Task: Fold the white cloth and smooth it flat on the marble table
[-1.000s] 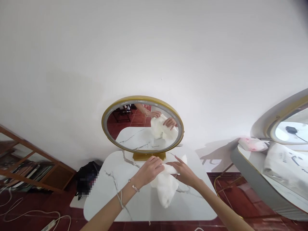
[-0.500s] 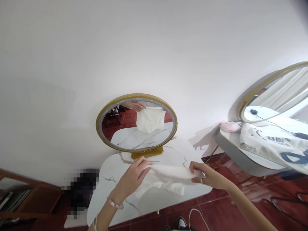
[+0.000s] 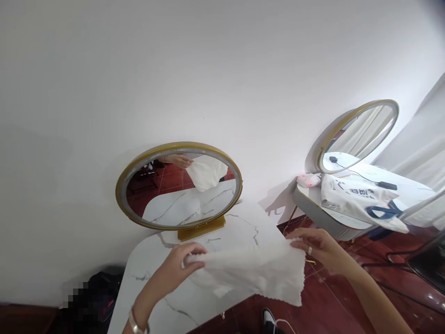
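Note:
A white cloth with scalloped edges hangs stretched between my two hands, above the front part of a white marble-patterned table. My left hand is closed on its left upper corner, thumb and fingers pinching the fabric. At the right upper corner, my right hand, with a ring on one finger, pinches the other end. The cloth's lower right part droops past the table's edge. A round gold-rimmed mirror stands behind, reflecting the cloth and one hand.
To the right, a second table carries another round mirror, a printed white cloth bag, a pink-and-white packet and a black device with a cable. A dark chair stands at right, and a dark object lies at left.
The view has turned to the right. My hands have drawn the cloth wider and to the right, and its scalloped lower edge now hangs more unfolded.

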Motion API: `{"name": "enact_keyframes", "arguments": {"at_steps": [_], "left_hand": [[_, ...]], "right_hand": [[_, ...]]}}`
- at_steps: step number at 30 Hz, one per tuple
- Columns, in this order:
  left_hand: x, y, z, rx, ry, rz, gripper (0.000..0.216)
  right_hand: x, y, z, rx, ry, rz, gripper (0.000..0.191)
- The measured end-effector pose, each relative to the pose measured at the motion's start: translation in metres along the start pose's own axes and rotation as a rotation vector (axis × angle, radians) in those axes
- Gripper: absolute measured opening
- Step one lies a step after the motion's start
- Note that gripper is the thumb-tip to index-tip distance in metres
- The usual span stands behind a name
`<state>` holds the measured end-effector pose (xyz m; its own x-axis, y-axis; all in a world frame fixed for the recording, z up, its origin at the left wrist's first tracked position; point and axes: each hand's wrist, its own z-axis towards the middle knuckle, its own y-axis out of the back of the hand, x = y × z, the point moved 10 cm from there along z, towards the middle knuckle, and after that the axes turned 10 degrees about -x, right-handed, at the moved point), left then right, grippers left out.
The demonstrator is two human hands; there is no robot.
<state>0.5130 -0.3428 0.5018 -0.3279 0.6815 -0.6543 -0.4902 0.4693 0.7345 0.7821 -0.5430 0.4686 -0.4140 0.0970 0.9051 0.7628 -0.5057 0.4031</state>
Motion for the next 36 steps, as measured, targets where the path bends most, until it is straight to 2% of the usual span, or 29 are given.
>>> {"name": "enact_keyframes", "arguments": {"at_steps": [3, 5, 7, 9, 11, 14, 16, 19, 21, 24, 28, 32, 34, 36], "left_hand": [[0.020, -0.020, 0.040, -0.073, 0.068, -0.079, 0.017], [0.038, -0.039, 0.070, -0.187, 0.088, -0.092, 0.019], [0.057, -0.059, 0.088, -0.340, 0.104, -0.040, 0.030], [0.076, -0.080, 0.087, -0.523, 0.136, 0.067, 0.042], [0.094, -0.109, 0.073, -0.620, 0.180, 0.174, 0.046], [0.120, -0.163, 0.052, -0.555, 0.238, 0.254, 0.040], [0.142, -0.186, 0.043, -0.531, 0.327, 0.284, 0.032], [0.170, -0.195, 0.044, -0.562, 0.444, 0.312, 0.022], [0.179, -0.195, 0.052, -0.576, 0.455, 0.311, 0.023], [0.179, -0.193, 0.057, -0.628, 0.447, 0.314, 0.032], [0.165, -0.204, 0.056, -0.685, 0.394, 0.376, 0.043], [0.144, -0.238, 0.081, -0.506, 0.120, 0.499, 0.049], [0.148, -0.248, 0.094, -0.447, 0.078, 0.536, 0.053], [0.158, -0.248, 0.104, -0.463, 0.113, 0.570, 0.054]], "right_hand": [[-0.029, 0.006, 0.044, -0.115, 0.087, -0.113, 0.032], [-0.057, 0.005, 0.078, -0.232, 0.150, -0.199, 0.031], [-0.092, 0.003, 0.106, -0.373, 0.134, -0.257, 0.034], [-0.125, -0.004, 0.119, -0.462, 0.106, -0.287, 0.040], [-0.151, -0.016, 0.116, -0.515, 0.090, -0.321, 0.044], [-0.180, -0.051, 0.092, -0.466, 0.113, -0.366, 0.039], [-0.197, -0.080, 0.073, -0.387, 0.132, -0.394, 0.031], [-0.220, -0.110, 0.057, -0.328, 0.116, -0.464, 0.036], [-0.231, -0.119, 0.058, -0.304, 0.100, -0.515, 0.042], [-0.240, -0.124, 0.070, -0.263, 0.102, -0.566, 0.043], [-0.240, -0.133, 0.083, -0.238, 0.160, -0.587, 0.050], [-0.231, -0.153, 0.088, -0.256, 0.307, -0.648, 0.055], [-0.229, -0.166, 0.095, -0.226, 0.349, -0.718, 0.062], [-0.229, -0.178, 0.107, -0.161, 0.364, -0.778, 0.069]]}}
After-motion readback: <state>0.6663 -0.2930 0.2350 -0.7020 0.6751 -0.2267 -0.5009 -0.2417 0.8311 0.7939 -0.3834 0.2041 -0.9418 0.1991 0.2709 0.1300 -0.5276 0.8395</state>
